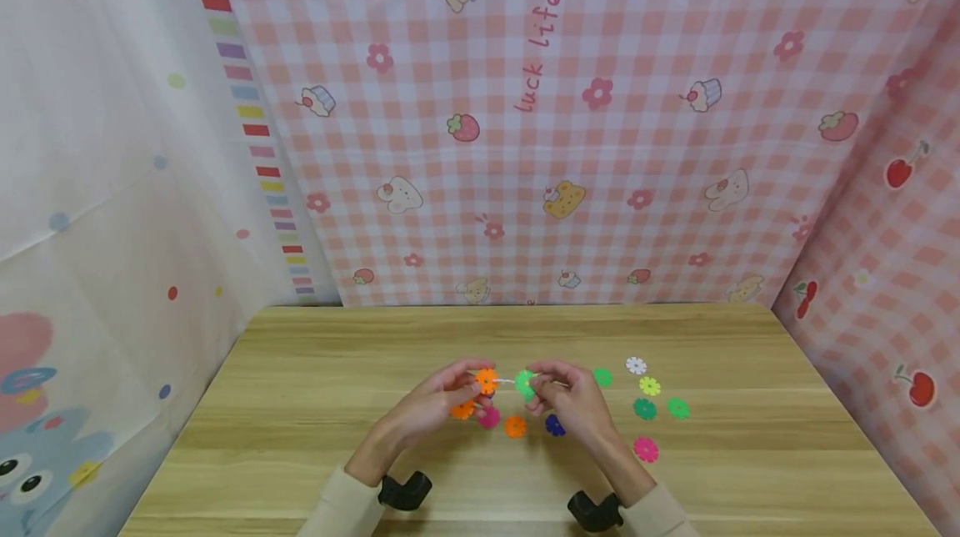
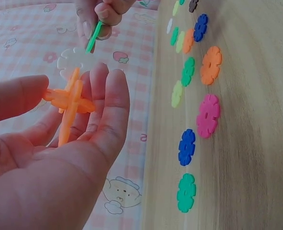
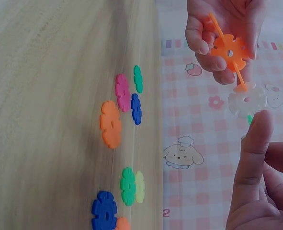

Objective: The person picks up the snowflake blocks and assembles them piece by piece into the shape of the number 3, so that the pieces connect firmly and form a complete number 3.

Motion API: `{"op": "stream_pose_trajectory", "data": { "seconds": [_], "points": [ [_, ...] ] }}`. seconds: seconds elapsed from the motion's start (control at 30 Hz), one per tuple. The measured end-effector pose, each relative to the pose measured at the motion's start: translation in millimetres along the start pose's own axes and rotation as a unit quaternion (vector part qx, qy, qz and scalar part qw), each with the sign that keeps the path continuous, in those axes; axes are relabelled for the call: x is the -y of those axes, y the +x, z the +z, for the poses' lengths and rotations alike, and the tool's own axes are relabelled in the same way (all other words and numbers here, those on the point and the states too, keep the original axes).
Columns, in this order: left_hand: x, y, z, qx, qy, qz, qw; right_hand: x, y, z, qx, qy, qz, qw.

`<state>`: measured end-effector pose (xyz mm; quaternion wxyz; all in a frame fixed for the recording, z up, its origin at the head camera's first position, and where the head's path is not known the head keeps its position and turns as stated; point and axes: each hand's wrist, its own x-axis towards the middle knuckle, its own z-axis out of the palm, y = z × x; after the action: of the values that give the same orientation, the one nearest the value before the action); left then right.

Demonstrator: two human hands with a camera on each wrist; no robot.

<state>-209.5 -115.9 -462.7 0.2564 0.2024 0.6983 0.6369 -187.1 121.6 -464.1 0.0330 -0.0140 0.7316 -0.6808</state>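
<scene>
On my feeds, the left hand [image 1: 438,397] pinches joined orange discs [image 1: 486,381], and at three o'clock from it the right hand [image 1: 572,397] pinches a green disc [image 1: 523,384]. Between them I see a white disc [image 3: 247,100] meeting the orange; whether the green is slotted in, I cannot tell. Below, on the wooden table [image 1: 285,420], a loose orange disc [image 1: 515,427] lies at six o'clock, a pink disc [image 1: 646,449] at four.
</scene>
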Motion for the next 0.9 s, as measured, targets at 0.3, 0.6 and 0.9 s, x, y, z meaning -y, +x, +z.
{"op": "stream_pose_trajectory", "data": {
  "seconds": [0.3,0.6,0.9],
  "points": [
    [0.5,-0.2,0.3,-0.003,0.002,-0.007,1.0,-3.1,-0.6,-0.5,0.001,0.01,-0.001,1.0],
    [2.9,1.1,-0.6,-0.003,0.002,-0.007,1.0,-3.7,-0.5,1.6,-0.003,0.013,0.001,0.9999],
    [1.4,2.2,1.3,-0.004,0.004,-0.003,1.0,-6.1,0.2,2.1,0.002,0.014,-0.002,0.9999]
  ]
}}
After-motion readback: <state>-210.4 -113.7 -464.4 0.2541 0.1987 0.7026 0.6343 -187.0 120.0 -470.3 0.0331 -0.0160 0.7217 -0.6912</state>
